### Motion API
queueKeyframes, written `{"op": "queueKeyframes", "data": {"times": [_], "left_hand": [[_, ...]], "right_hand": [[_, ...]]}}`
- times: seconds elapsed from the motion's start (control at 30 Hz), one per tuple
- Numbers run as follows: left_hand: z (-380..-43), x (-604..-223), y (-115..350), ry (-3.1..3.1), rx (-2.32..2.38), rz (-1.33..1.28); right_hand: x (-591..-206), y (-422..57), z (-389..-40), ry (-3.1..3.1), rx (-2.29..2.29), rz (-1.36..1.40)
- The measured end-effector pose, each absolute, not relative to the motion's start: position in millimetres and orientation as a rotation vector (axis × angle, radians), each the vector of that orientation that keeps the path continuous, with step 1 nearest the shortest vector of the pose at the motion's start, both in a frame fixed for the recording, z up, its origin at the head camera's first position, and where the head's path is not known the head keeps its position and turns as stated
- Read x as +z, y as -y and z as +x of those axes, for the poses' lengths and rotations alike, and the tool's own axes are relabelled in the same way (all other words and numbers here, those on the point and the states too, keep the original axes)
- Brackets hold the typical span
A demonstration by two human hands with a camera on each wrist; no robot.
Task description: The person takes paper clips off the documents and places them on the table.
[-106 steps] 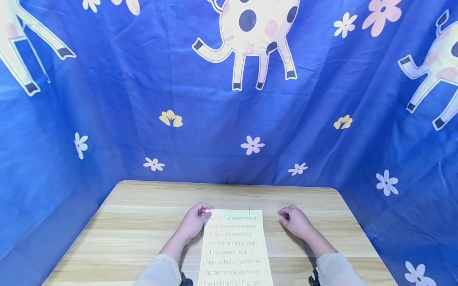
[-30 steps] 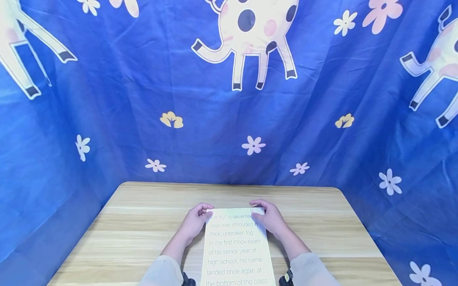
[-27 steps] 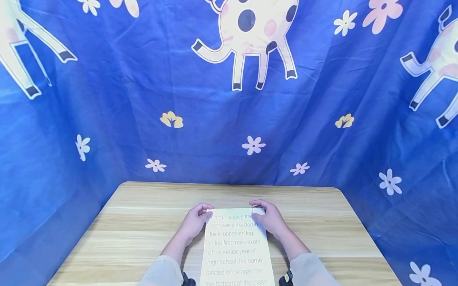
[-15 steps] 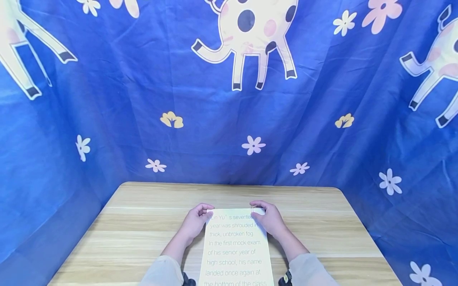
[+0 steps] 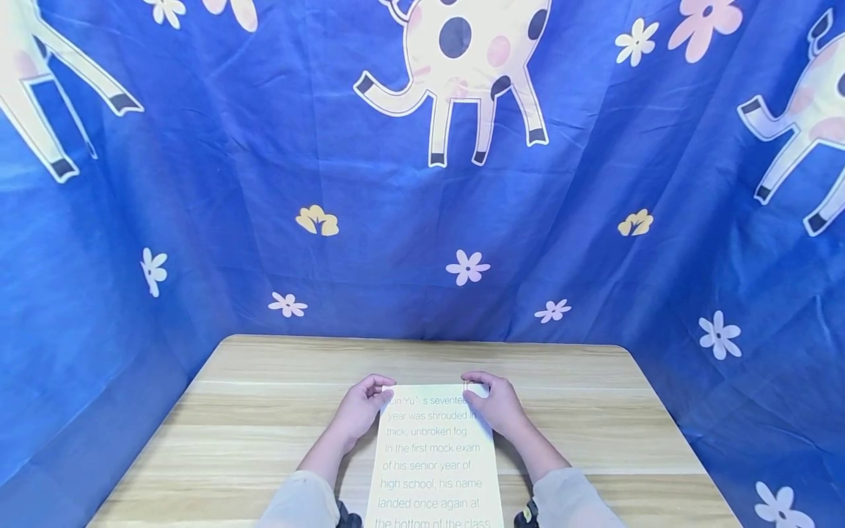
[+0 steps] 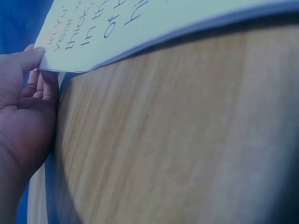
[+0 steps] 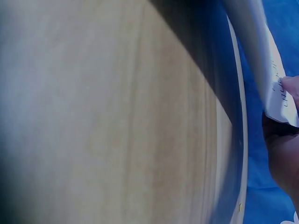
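At paper's (image 5: 434, 455) corner, left hand (image 5: 357, 409); leftward, tabletop (image 5: 231, 418)

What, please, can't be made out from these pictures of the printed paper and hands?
Head: the first line's ending on the printed paper, covered by the right hand.
Head: the paper's lower end, cut off by the bottom edge.
Head: how the paper clip sits, too small at this distance.
Right wrist: the paper's wording, too blurred to read.
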State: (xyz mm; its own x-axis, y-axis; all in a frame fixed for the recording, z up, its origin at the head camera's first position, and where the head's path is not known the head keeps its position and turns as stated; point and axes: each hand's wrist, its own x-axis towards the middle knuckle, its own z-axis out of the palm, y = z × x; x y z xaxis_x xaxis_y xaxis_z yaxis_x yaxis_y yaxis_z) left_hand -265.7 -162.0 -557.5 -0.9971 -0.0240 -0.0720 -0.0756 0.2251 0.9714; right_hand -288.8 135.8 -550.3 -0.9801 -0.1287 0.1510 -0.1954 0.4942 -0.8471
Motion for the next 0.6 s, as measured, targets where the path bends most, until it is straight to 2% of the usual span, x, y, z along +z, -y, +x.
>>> {"op": "queueKeyframes", "data": {"times": [0.6], "left_hand": [[-264.9, -557.9, 162.7, -2.425, 1.927, -0.079]], "right_hand": [[-545.9, -130.3, -287.1, 2.585, 1.655, 0.177]]}}
